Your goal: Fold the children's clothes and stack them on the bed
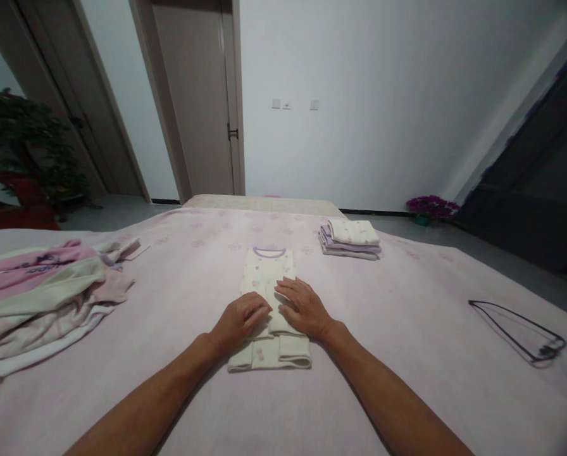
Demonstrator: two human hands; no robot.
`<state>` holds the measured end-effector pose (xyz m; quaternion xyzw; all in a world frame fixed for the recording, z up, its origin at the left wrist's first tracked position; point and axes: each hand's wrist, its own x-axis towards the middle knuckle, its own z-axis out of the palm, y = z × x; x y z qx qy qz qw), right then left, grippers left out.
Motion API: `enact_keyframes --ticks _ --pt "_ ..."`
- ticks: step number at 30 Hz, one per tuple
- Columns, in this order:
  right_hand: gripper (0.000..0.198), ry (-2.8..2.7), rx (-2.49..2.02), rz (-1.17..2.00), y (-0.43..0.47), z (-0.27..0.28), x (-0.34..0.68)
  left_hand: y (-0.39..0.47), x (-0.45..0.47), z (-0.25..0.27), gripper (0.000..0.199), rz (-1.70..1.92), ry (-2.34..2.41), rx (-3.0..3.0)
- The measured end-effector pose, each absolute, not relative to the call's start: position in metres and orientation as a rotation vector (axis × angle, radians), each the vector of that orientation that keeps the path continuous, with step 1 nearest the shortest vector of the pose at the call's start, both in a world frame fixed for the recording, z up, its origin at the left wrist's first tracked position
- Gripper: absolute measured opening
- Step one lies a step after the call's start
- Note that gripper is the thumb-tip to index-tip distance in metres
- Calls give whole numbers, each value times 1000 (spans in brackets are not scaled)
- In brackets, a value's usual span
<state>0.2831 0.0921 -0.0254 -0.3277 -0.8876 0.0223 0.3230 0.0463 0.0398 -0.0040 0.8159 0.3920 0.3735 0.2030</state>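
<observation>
A cream child's shirt [269, 266] with a purple collar and small printed spots lies in front of me, its sides folded inward into a long narrow strip. The collar points away from me and the hem lies toward me. On the left half of the shirt rests my left hand [243, 320], its fingers bent slightly and nothing visible in its grasp. My right hand [305, 307] lies flat across the right half with its fingers spread. Parts of the folded sleeves are hidden beneath both hands.
A pink-white sheet [369, 367] covers the surface. Loose clothes [50, 285] are heaped at the left. Folded clothes [350, 239] are stacked at the back right. A black wire hanger-like frame [516, 326] lies at the right. Purple flowers [430, 207] stand on the floor beyond.
</observation>
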Motion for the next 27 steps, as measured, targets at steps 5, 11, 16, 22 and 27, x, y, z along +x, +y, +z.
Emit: enact_keyframes --ticks 5,11,16,22,27 --pt "53 -2516 -791 203 86 -15 283 47 35 0 31 1066 1299 2132" --pt "56 -2591 -824 321 79 -2 284 49 25 4 30 1016 1309 2065" --pt "38 -2525 -733 355 73 7 278 49 15 4 27 961 1274 2013" --pt "20 -2490 -789 427 67 8 272 41 4 15 27 734 1183 1848" --pt "19 -2478 -903 574 67 8 270 32 6 15 20 677 1170 1947"
